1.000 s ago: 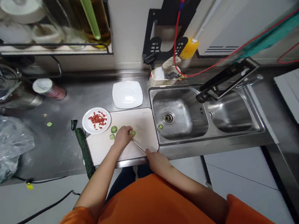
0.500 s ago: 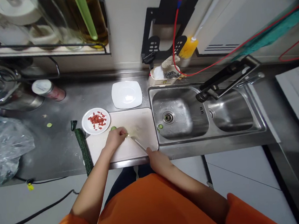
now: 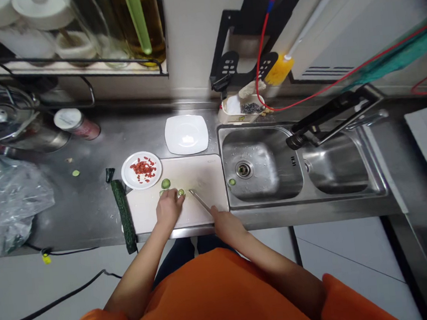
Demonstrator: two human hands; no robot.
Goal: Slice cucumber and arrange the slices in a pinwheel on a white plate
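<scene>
On the white cutting board [image 3: 199,169], my left hand [image 3: 169,208] has its thumb and fingers closed around a small cucumber slice [image 3: 181,192]. My right hand [image 3: 229,227] grips a knife [image 3: 201,201], whose tip points toward that slice and lies a little to its right. Another cucumber piece [image 3: 166,183] rests just beyond my left fingers, partly over more green bits. A long dark green cucumber [image 3: 123,214] lies along the board's left edge, with its cut-off end [image 3: 110,175] above it. A white plate of red berries [image 3: 143,184] overlaps the board's upper left corner.
Behind the board is a white square plate [image 3: 186,132]. To the right is a double sink [image 3: 266,195] with a cucumber slice [image 3: 232,182] inside and a black faucet [image 3: 308,125] above. A plastic bag [image 3: 10,204], a red can [image 3: 82,128] and a lidded pot [image 3: 41,134] stand left.
My left hand has shifted its grip, and the small slice now shows its round cut face. The knife tip has drawn slightly apart from it. The view has moved a little left.
</scene>
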